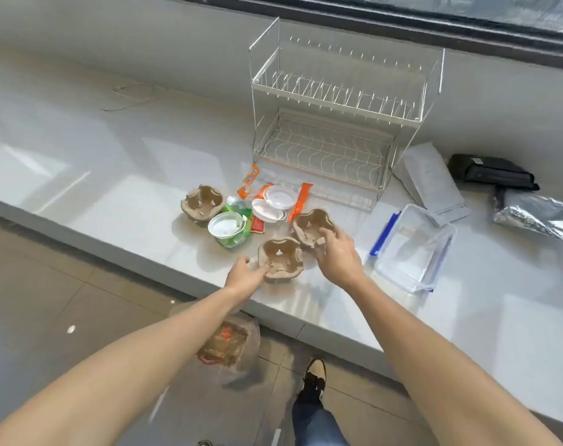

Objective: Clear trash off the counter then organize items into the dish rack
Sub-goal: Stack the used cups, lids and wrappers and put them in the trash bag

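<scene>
Little looks done: three pulp cup carriers, the nearest at frame centre, still sit on the counter among wrappers and plastic lids, and the dish rack above them holds nothing. The left hand pinches the nearest carrier's rim; the right hand grips the carrier beside it. A bag waits on the floor below.
</scene>
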